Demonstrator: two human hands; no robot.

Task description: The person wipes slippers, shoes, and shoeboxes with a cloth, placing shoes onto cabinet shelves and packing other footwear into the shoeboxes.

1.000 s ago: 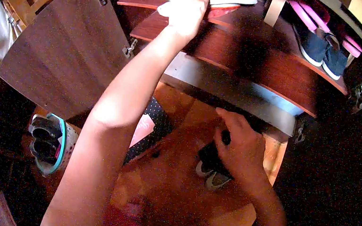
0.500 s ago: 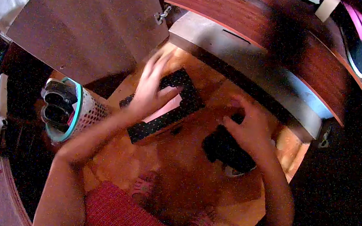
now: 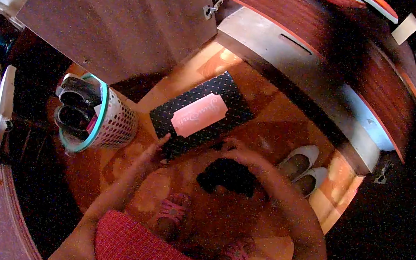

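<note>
In the head view, a black dotted box (image 3: 201,135) with a pink label (image 3: 199,115) is positioned over the floor, between the cabinet base (image 3: 262,35) and the sandals (image 3: 173,209) on the person's feet. The left hand (image 3: 157,149) is located at the near left corner of the box, and the right hand (image 3: 243,156) is beside its near right edge, just above a black object (image 3: 232,177); the finger opening of both hands cannot be determined. White shoes (image 3: 310,152) stand beside the right forearm; a perforated basket (image 3: 120,123) stands left of the box.
</note>
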